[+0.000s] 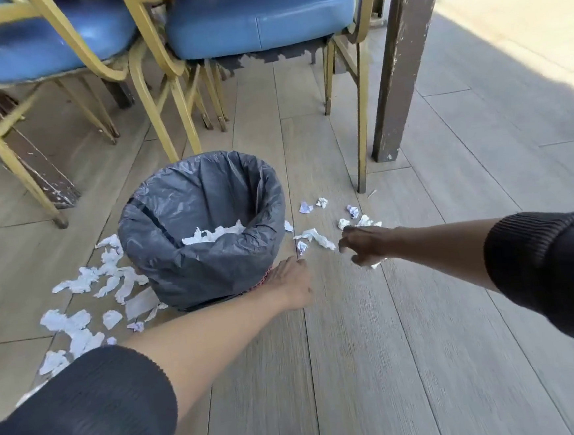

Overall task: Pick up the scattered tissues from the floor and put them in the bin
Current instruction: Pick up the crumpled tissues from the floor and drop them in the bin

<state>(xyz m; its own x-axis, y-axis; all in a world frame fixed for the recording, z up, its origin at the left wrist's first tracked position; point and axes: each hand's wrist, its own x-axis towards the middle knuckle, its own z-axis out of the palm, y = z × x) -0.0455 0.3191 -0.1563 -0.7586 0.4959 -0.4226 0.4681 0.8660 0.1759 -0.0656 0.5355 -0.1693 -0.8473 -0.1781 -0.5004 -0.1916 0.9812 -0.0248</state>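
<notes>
A small bin (213,257) lined with a grey plastic bag stands on the wooden floor, with white tissues (213,234) inside it. Several crumpled tissues (112,282) lie scattered to its left. Several more tissues (316,237) lie to its right. My left hand (291,284) rests against the bin's lower right side, fingers flat and holding nothing I can see. My right hand (367,247) hovers just above the floor among the right-hand tissues, fingers curled, with a bit of white tissue (377,264) showing under the palm.
Two blue-cushioned chairs (256,17) with gold metal legs stand behind the bin. A dark wooden post (397,71) rises at the right of them. Bare floor planks (393,363) stretch toward me and to the right.
</notes>
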